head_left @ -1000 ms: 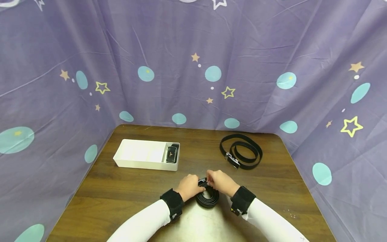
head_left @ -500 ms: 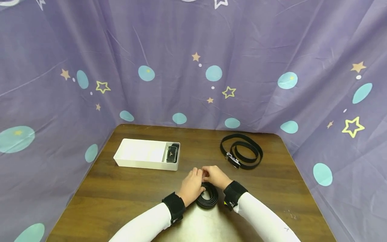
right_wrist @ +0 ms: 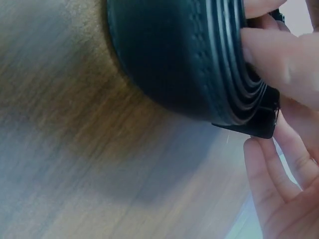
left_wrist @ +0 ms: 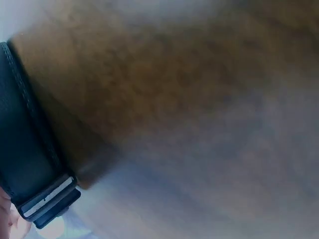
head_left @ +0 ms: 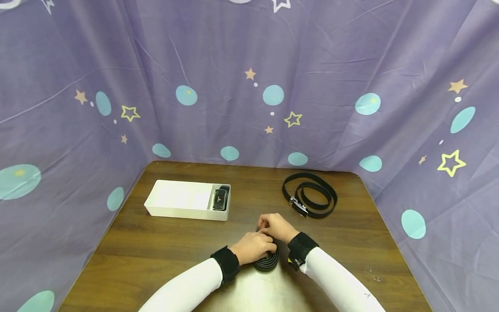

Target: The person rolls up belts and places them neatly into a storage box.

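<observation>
A black leather belt, wound into a tight coil [head_left: 267, 263], stands on its edge in front of me in the head view. My left hand [head_left: 252, 248] grips the coil from the left, its fingers over the top and into the middle. At the far side of the coil, my right hand [head_left: 277, 227] pinches the belt's buckle end, which the fingers largely hide. The right wrist view shows the layered belt [right_wrist: 159, 55] close up, with fingers [right_wrist: 284, 62] at its inner turns and a dark buckle below them. A metal-edged buckle [left_wrist: 52, 199] appears in the left wrist view.
On the wooden table [head_left: 156, 242], a white box [head_left: 183, 212] at the back left holds another black belt [head_left: 220, 199] in its right compartment. A loosely looped black belt [head_left: 331, 190] with a silver buckle lies at the back right. A purple curtain [head_left: 234, 56] surrounds the table.
My left hand has come round over the coil, its fingers now reaching into the middle. The right hand has shifted slightly left to the coil's far side. The box and loose belt stay put.
</observation>
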`<state>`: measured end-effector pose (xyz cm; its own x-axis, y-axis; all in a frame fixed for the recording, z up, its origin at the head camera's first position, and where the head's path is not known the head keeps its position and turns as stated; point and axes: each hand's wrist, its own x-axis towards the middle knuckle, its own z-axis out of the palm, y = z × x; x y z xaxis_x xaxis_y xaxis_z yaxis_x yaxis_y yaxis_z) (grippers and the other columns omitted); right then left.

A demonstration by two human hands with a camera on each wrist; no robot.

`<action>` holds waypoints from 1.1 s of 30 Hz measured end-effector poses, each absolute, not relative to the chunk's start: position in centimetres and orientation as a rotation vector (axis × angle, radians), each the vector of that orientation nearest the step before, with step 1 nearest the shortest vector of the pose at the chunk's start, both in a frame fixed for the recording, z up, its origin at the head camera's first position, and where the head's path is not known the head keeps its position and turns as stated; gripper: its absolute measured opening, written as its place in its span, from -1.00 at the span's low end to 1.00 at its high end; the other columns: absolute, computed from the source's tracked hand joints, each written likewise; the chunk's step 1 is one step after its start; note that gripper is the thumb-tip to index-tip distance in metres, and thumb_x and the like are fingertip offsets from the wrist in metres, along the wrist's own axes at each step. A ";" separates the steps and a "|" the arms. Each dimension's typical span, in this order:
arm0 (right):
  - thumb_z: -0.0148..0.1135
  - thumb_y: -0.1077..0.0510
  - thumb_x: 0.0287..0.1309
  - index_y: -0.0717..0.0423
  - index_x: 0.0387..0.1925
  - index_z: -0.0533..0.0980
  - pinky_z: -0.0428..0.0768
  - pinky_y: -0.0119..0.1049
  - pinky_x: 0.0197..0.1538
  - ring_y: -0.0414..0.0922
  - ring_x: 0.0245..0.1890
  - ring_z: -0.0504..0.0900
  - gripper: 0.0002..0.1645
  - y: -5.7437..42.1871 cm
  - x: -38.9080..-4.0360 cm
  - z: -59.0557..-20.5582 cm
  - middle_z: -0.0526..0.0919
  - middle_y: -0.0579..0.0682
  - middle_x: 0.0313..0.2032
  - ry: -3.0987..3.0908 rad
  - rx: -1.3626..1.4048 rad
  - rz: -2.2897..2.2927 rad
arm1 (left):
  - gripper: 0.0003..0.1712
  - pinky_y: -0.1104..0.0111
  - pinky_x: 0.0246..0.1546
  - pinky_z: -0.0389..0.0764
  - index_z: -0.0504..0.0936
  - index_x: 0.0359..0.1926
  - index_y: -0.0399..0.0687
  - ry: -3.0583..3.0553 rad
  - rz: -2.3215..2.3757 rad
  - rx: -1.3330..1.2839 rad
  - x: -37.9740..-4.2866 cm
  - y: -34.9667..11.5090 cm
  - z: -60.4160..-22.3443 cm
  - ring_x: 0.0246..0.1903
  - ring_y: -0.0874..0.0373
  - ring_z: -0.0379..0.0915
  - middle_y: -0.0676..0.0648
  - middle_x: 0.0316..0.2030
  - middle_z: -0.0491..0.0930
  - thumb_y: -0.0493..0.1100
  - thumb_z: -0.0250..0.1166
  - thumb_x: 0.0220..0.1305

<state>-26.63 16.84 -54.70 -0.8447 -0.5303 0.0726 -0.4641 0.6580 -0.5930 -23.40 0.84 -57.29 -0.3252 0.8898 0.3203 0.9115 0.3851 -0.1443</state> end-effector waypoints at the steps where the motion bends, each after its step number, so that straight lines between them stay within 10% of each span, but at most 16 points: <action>1: 0.36 0.32 0.01 0.08 -0.44 0.57 0.49 -0.44 -0.42 -0.35 -0.55 0.53 -0.88 16.8 -26.6 -54.7 0.64 -0.16 -0.56 2.759 -0.834 -0.937 | -0.80 0.49 -0.38 0.52 0.61 -0.35 0.28 -2.295 -0.079 -1.575 -23.5 0.8 -57.3 -0.29 0.35 0.51 0.27 -0.37 0.55 -0.06 0.45 -0.03; 15: 0.37 0.24 -0.12 -0.01 -0.56 0.49 0.38 -0.38 -0.42 -0.28 -0.51 0.38 -0.82 21.8 -28.3 -54.8 0.44 -0.18 -0.53 2.996 -0.653 -0.660 | -0.85 0.43 -0.56 0.50 0.65 -0.52 0.12 -2.321 0.175 -1.205 -24.9 -1.1 -57.3 -0.50 0.28 0.51 0.16 -0.50 0.55 -0.14 0.23 0.17; 26: 0.29 0.24 -0.13 -0.07 -0.16 0.50 0.28 -0.45 -0.54 -0.33 -0.57 0.27 -0.60 21.4 -19.2 -56.9 0.33 -0.21 -0.43 3.091 -0.694 -0.678 | -0.87 0.36 -0.57 0.54 0.64 -0.49 0.04 -2.580 0.066 -0.993 -25.9 -2.9 -57.2 -0.48 0.22 0.55 0.10 -0.50 0.57 -0.14 0.46 -0.10; 33: 0.25 0.26 -0.02 -0.07 -0.53 0.36 0.23 -0.51 -0.53 -0.39 -0.59 0.17 -0.77 16.6 -16.8 -56.5 0.26 -0.25 -0.51 3.097 -0.861 -0.705 | -0.76 0.28 -0.58 0.55 0.63 -0.53 0.04 -2.680 -0.048 -0.862 -26.1 -1.6 -57.1 -0.51 0.17 0.57 0.08 -0.54 0.56 -0.02 0.52 -0.14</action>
